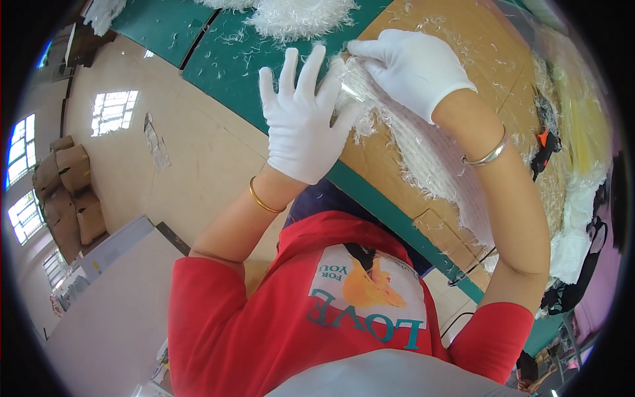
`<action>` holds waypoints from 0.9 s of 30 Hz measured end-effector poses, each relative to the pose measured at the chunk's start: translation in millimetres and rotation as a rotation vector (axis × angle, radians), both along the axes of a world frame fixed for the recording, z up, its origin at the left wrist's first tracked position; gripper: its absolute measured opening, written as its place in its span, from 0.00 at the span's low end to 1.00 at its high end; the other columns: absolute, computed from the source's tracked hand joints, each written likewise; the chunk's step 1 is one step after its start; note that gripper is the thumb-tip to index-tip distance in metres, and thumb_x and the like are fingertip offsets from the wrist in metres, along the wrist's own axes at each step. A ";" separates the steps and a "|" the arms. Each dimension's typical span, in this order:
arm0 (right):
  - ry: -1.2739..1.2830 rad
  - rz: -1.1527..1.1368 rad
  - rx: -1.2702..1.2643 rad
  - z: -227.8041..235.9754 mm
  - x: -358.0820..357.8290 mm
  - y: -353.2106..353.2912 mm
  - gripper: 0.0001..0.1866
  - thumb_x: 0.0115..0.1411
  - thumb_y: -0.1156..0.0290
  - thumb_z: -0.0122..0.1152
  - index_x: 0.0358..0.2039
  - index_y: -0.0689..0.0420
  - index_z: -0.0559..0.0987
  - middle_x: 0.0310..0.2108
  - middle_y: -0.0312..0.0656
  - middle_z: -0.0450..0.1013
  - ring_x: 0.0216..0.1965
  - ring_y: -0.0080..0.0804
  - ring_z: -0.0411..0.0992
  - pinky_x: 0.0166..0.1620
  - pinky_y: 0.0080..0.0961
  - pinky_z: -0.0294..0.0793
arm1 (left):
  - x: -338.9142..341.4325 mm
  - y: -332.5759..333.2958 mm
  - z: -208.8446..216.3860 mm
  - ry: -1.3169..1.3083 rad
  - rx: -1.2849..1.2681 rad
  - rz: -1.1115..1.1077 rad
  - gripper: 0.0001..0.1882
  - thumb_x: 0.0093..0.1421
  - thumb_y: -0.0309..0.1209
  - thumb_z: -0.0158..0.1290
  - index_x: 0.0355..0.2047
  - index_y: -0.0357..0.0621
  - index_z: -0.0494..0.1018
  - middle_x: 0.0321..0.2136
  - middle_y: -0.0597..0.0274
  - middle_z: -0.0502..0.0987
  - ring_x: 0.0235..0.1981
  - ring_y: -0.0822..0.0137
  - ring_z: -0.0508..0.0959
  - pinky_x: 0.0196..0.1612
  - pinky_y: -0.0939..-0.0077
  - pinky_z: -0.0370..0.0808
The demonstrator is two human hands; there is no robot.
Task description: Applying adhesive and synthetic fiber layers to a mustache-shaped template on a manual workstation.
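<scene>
My right hand (pixel 418 69), in a white glove, is closed, with thumb and fingers pinching the upper end of a white, ribbed, fringed piece of fabric (pixel 433 149). The fabric hangs down in a long strip over brown cardboard, its shaggy edge toward me. My left hand (pixel 297 119), also gloved in white, is open with fingers spread, just left of that upper end. Its thumb lies close to the fringe, and whether it touches the fabric I cannot tell. A small shiny patch shows on the fabric between the hands.
A green table (pixel 231 66) carries a heap of white shredded fibre (pixel 304 16) at the far side and a cardboard sheet (pixel 489 73) scattered with loose threads. An orange-and-black tool (pixel 545 151) and clear plastic wrap (pixel 582 106) are at right. Cardboard boxes (pixel 73 192) stand on the floor at left.
</scene>
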State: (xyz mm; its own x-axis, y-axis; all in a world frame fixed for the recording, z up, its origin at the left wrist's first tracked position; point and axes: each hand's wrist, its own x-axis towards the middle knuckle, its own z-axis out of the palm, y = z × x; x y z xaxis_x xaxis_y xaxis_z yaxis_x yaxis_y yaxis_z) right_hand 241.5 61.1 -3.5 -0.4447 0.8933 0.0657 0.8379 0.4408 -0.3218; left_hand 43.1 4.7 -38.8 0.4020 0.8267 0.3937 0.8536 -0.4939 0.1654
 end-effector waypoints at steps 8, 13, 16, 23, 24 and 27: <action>-0.204 0.146 0.201 -6.3 -3.4 -3.4 0.08 0.59 0.66 0.59 0.38 0.47 0.84 0.27 0.42 0.73 0.34 0.42 0.77 0.38 0.39 0.77 | -4.4 -1.6 5.9 0.000 -0.007 -0.022 0.24 0.57 0.43 0.63 0.53 0.48 0.79 0.62 0.51 0.68 0.63 0.39 0.64 0.62 0.33 0.55; -0.179 0.261 0.218 -11.3 6.1 -11.1 0.08 0.55 0.72 0.60 0.36 0.55 0.81 0.32 0.44 0.72 0.37 0.45 0.74 0.40 0.40 0.76 | -9.2 -1.7 5.4 -0.019 -0.015 -0.044 0.22 0.57 0.43 0.63 0.50 0.50 0.80 0.63 0.52 0.67 0.63 0.40 0.64 0.62 0.34 0.54; -0.079 0.329 0.216 -4.3 14.1 -16.8 0.12 0.52 0.74 0.61 0.39 0.57 0.80 0.34 0.46 0.72 0.39 0.47 0.73 0.42 0.41 0.75 | -8.5 -2.4 3.3 -0.224 -0.053 0.046 0.19 0.56 0.43 0.64 0.46 0.53 0.82 0.63 0.53 0.68 0.63 0.41 0.64 0.62 0.34 0.54; -0.237 0.178 0.113 4.5 -9.5 -30.2 0.21 0.51 0.76 0.62 0.48 0.57 0.79 0.42 0.46 0.72 0.43 0.47 0.72 0.48 0.43 0.73 | -11.4 -1.3 6.1 0.113 0.016 -0.063 0.34 0.55 0.44 0.66 0.62 0.54 0.72 0.64 0.51 0.68 0.63 0.40 0.66 0.65 0.40 0.55; -0.238 0.172 0.112 2.2 -8.6 -34.4 0.21 0.51 0.76 0.62 0.48 0.57 0.79 0.42 0.46 0.72 0.43 0.47 0.72 0.48 0.43 0.73 | -15.0 0.1 -1.6 0.049 0.070 -0.115 0.34 0.53 0.44 0.67 0.60 0.52 0.73 0.63 0.52 0.68 0.63 0.42 0.66 0.64 0.39 0.55; -0.209 0.158 0.116 0.3 -4.6 -41.6 0.20 0.51 0.76 0.62 0.47 0.59 0.79 0.44 0.47 0.72 0.46 0.48 0.72 0.51 0.42 0.73 | -15.8 -4.6 -7.2 -0.155 0.129 -0.040 0.30 0.52 0.44 0.68 0.55 0.51 0.76 0.61 0.54 0.70 0.62 0.45 0.66 0.62 0.39 0.55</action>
State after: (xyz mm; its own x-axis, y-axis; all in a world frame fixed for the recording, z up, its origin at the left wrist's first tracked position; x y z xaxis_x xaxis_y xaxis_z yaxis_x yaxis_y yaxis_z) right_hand 236.9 19.5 -3.2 -0.5925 0.8037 0.0554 0.7988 0.5950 -0.0887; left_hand 27.3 0.1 -46.0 0.3600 0.7500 0.5549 0.8022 -0.5525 0.2263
